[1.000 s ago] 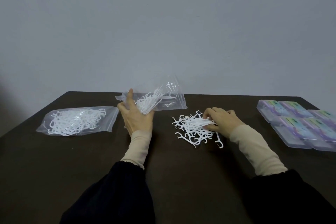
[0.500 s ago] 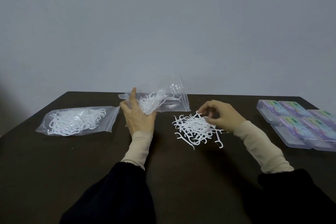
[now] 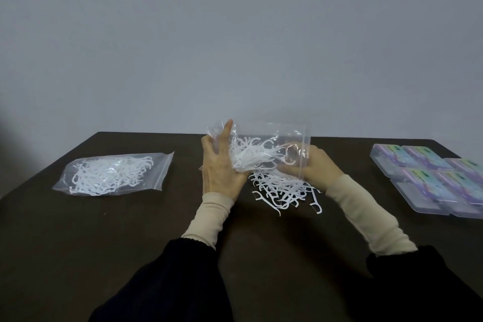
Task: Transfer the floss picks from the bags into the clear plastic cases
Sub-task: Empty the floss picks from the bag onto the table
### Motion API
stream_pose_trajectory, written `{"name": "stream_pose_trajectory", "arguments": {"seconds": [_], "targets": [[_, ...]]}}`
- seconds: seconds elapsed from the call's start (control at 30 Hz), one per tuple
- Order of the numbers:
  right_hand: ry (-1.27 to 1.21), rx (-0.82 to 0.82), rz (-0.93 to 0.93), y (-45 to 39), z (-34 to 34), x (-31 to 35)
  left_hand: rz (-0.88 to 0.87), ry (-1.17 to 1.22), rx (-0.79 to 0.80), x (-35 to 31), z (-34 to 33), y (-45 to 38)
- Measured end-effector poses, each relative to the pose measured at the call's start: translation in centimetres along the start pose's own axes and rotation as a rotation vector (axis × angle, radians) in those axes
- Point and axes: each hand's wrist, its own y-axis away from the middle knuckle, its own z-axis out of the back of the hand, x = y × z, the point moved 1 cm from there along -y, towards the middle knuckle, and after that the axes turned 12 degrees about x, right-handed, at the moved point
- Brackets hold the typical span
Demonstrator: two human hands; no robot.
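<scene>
While both hands hold the bag up off the table, this is how things stand:

Step in hand: emptying the raised bag (image 3: 277, 144); I judge the picks are being tipped out onto the pile before any go into cases.
Left hand (image 3: 222, 167): grasps the bag's left end, fingers pointing up, thumb side against the bunched picks.
Right hand (image 3: 313, 167): curls round the bag's lower right part, seen partly through the plastic.
Picks in the bag (image 3: 251, 154): a white clump gathered at the lower left, near the left palm.
Loose pile (image 3: 285, 191): lies on the dark table (image 3: 130, 243) just beneath the bag.
Second bag (image 3: 112, 174): flat on the table, well to the left, full and untouched.
Cases (image 3: 428, 178): clustered at the right edge, lids apparently closed, well apart from the pile.
Next move: probably shaking the remaining picks out, which calls for the opening to point down; which edge is open I cannot tell.
</scene>
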Motion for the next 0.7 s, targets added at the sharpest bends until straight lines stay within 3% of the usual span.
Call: {"name": "stream_pose_trajectory", "arguments": {"seconds": [0.37, 0.5, 0.7], "targets": [[0.244, 0.098, -0.061, -0.1, -1.0, -0.3, -0.038, -0.017, 0.036, -0.2, -0.3, 0.1], [0.378, 0.079, 0.051, -0.1, -0.7, -0.3, 0.012, -0.023, 0.039, 0.3, 0.0, 0.0], [0.529, 0.037, -0.131, 0.1, 1.3, -1.6, 0.150, -0.075, -0.023, 2.1, 0.7, -0.4]]}}
